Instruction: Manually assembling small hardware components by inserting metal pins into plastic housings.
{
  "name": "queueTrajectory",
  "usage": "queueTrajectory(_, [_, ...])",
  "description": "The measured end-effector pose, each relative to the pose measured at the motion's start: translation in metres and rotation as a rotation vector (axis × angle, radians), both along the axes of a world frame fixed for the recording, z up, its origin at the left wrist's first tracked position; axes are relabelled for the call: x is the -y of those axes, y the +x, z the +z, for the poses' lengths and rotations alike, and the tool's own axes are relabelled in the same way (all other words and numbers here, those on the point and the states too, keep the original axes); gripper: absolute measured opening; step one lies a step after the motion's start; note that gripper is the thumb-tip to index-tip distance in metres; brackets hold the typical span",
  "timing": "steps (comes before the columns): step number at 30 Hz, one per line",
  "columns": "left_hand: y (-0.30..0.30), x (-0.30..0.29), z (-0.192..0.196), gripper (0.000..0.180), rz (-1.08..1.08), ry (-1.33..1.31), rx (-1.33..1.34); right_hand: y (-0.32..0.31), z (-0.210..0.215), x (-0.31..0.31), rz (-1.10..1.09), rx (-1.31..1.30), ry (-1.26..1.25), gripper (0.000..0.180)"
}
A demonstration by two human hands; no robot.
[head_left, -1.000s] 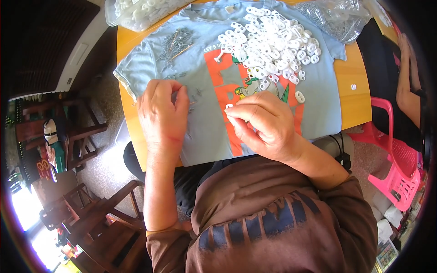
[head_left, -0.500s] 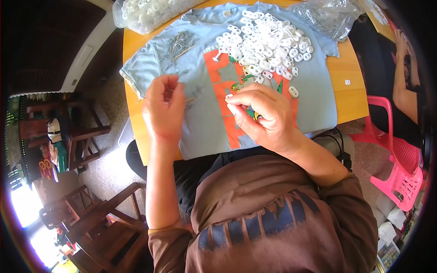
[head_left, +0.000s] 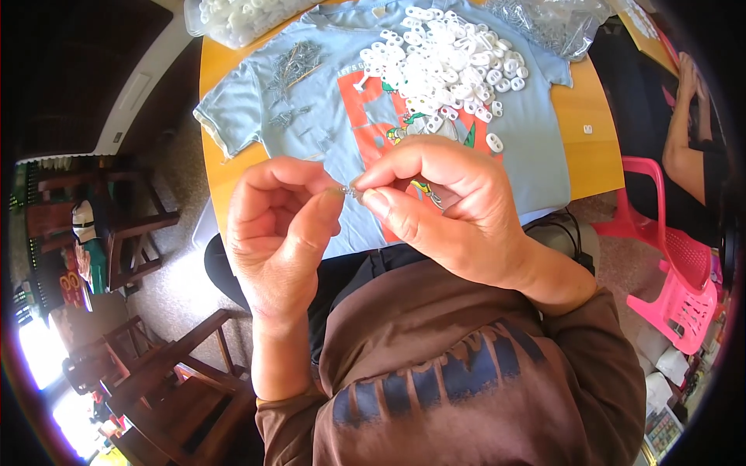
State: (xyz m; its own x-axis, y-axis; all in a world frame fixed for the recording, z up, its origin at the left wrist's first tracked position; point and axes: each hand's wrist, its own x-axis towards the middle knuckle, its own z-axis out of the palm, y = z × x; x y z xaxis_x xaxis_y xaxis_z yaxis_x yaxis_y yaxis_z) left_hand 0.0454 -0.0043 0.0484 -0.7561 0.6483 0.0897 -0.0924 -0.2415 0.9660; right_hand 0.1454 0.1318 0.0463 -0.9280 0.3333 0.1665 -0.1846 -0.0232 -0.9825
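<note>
My left hand (head_left: 280, 225) and my right hand (head_left: 443, 202) meet fingertip to fingertip above the front of a light blue T-shirt. Between the left thumb and forefinger is a small grey metal spring (head_left: 347, 191), pointing toward the right fingertips. My right thumb and forefinger are pinched on a small white plastic cord lock piece, now almost wholly hidden by the fingers. Beyond them, a heap of white two-holed cord lock pieces (head_left: 458, 66) lies on the shirt (head_left: 536, 167). Loose grey springs (head_left: 299, 62) are piled on its left side, with several more scattered nearer (head_left: 287, 118).
A clear container of white pieces (head_left: 241, 19) and a plastic bag of grey springs (head_left: 552, 23) stand at the far edge of the wooden table (head_left: 594, 159). One white piece (head_left: 587, 130) lies at the right. A pink chair (head_left: 676, 264) and another person's arm (head_left: 680, 124) are beyond.
My left hand has come right and nearer from the scattered springs, now with a spring in its pinch. My right hand has moved left and slightly nearer to meet it.
</note>
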Motion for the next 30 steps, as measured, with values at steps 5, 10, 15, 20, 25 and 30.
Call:
queueTrajectory(5, [-0.001, 0.001, -0.003, 0.024, 0.003, -0.005, 0.029, -0.004, -0.002, 0.000, 0.023, 0.038, -0.045, 0.013])
queueTrajectory(10, [-0.002, -0.001, -0.004, 0.023, 0.000, -0.007, 0.078, -0.009, -0.010, -0.004, 0.024, -0.013, 0.119, 0.012])
queueTrajectory(15, [-0.003, -0.001, -0.010, 0.021, -0.009, -0.047, 0.016, -0.015, -0.013, -0.006, -0.030, -0.059, 0.188, 0.012])
queueTrajectory(20, [-0.002, -0.004, -0.014, 0.020, 0.064, -0.100, -0.139, -0.021, -0.020, -0.005, -0.136, -0.167, 0.450, 0.017])
queueTrajectory(25, [-0.005, -0.006, -0.008, 0.017, 0.020, -0.122, 0.128, -0.025, -0.031, -0.006, -0.297, -0.352, 0.786, 0.024])
queueTrajectory(30, [-0.011, 0.000, -0.009, 0.015, -0.151, -0.044, 0.573, -0.025, -0.033, -0.003, -0.263, -0.329, 0.712, 0.023])
